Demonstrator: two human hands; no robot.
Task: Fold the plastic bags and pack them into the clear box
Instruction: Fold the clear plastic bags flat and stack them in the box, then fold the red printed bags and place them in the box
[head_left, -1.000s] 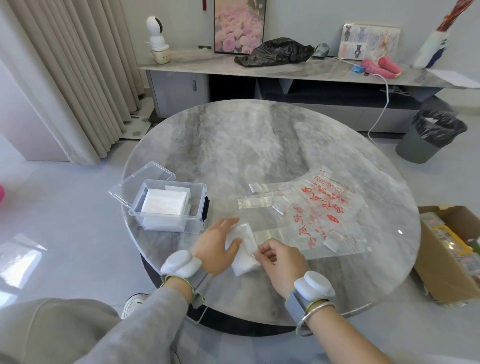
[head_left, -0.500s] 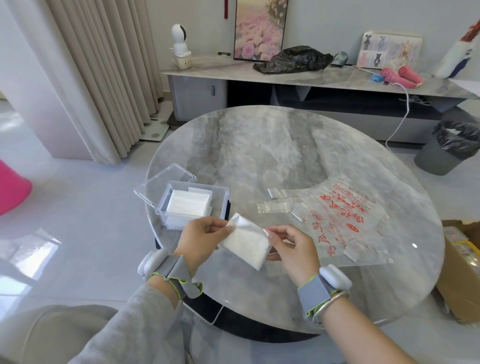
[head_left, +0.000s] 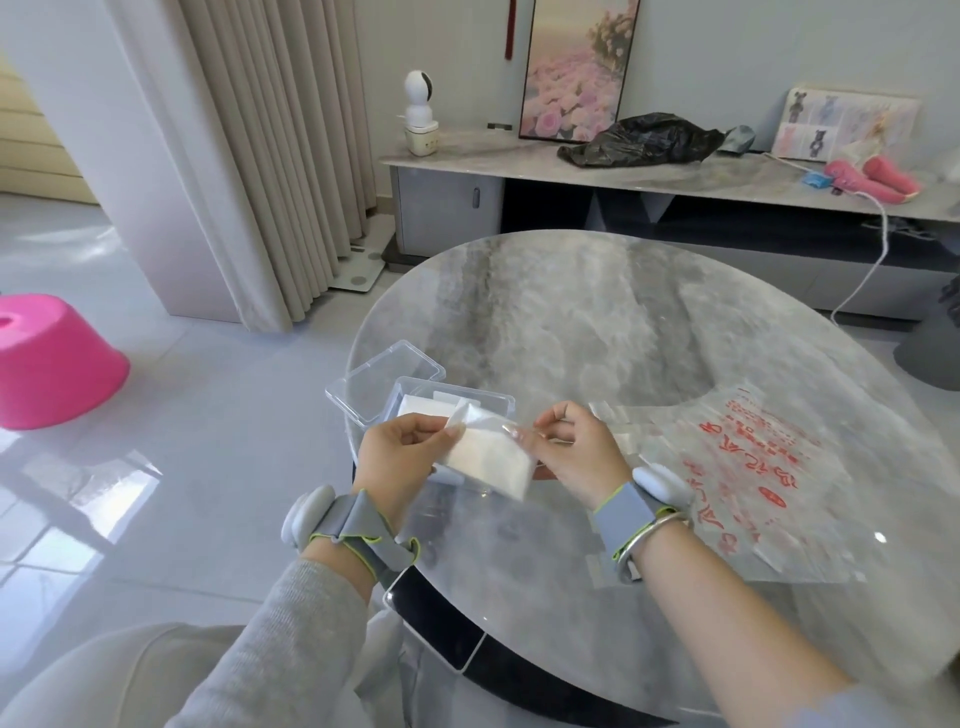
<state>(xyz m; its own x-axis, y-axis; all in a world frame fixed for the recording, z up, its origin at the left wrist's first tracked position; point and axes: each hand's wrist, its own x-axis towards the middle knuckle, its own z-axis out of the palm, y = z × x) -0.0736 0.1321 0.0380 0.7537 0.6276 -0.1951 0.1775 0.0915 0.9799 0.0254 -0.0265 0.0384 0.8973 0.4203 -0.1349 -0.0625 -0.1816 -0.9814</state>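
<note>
Head view: we hold the folded bag (head_left: 488, 457) in the air between both hands, just in front of the clear box (head_left: 501, 401).

1. Hand state. The left hand (head_left: 400, 457) pinches the bag's left corner between thumb and fingers. The right hand (head_left: 576, 457) pinches its right edge, fingers curled. The hands are apart, joined only by the bag.

2. Change. One second ago the bag lay on the table (head_left: 597, 322) at the near edge, pressed flat under both hands. Half a second ago it was off the surface. It is now raised and carried left, toward the box, and hangs tilted with its lower right corner down. We judge from this that folding is complete for this bag and the step in hand is packing.

3. Location of task items. The box stands open at the table's left edge, its lid (head_left: 384, 384) lying just beside it on the far left. White folded bags (head_left: 421, 408) already fill part of it. The held bag hides the box's near rim, so we cannot confirm whether the two touch; it appears to be clear. One unfolded bag with red print (head_left: 753, 467) lies flat to the right, well apart from the box.

4. Next move. Level the bag, lower it squarely onto the stack, and release only once it is seated, since a slack fold may spring open.
</note>
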